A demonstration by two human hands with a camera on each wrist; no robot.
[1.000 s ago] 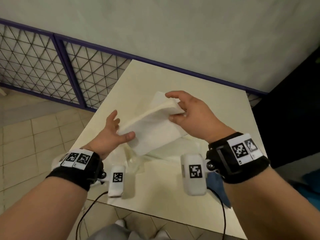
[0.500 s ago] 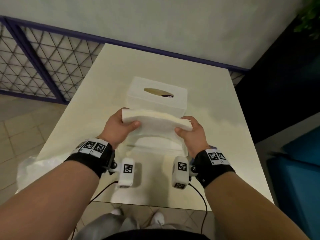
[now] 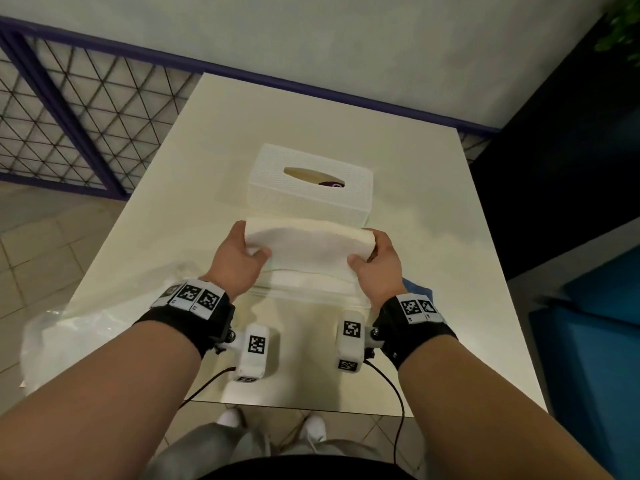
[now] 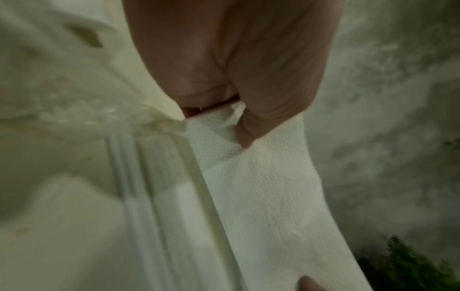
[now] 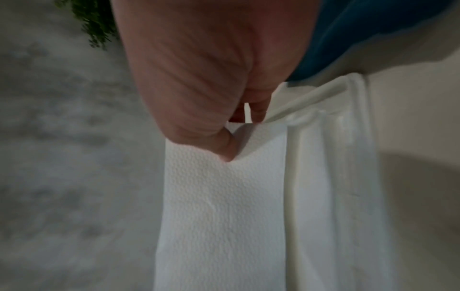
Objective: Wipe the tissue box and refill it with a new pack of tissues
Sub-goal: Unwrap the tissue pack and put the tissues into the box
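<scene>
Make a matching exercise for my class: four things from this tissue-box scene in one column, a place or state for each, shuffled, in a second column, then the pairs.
Column one:
1. stack of tissues
2. tissue box cover
3. blue cloth
4. plastic wrapper

Column two:
A. at the table's left near edge
B. held at both ends by two hands
C. standing farther back on the table
D. peeking out beside the right wrist

Pairs: 1-B, 2-C, 3-D, 4-A

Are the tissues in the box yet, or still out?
Still out. Both hands, left hand and right hand, hold the tissue stack above the table, in front of the tissue box.
</scene>
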